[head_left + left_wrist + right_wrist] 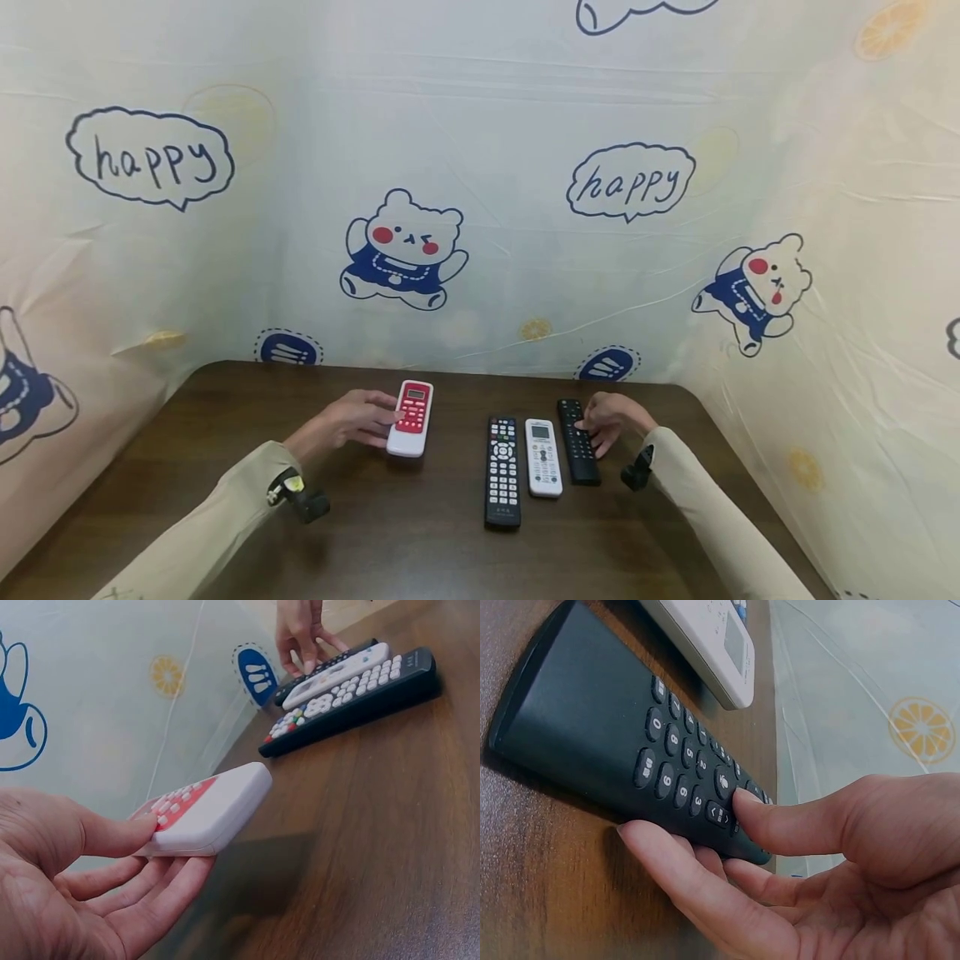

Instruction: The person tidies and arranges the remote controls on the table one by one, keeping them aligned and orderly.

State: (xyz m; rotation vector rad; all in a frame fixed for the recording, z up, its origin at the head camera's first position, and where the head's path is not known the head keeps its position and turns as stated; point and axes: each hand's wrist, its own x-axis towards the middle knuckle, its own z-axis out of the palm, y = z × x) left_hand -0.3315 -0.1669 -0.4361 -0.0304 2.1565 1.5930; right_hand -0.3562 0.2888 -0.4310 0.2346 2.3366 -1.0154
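Thumb on top and fingers beneath, my left hand [358,419] holds a white air-conditioner remote with a red face [409,419]. In the left wrist view that remote [214,814] is raised off the table, its shadow below. At the right, my right hand [611,417] grips a black remote [578,442] lying on the table. The right wrist view shows the thumb on the buttons of the black remote [585,697] and the fingers along its side edge. Between the hands lie a white remote with a small screen [543,458] and a longer black remote with white buttons [502,475].
The brown wooden table [405,533] meets a pale printed curtain [517,250] at its back edge and sides. The three remotes on the right stand close side by side. A small camera is strapped on each wrist.
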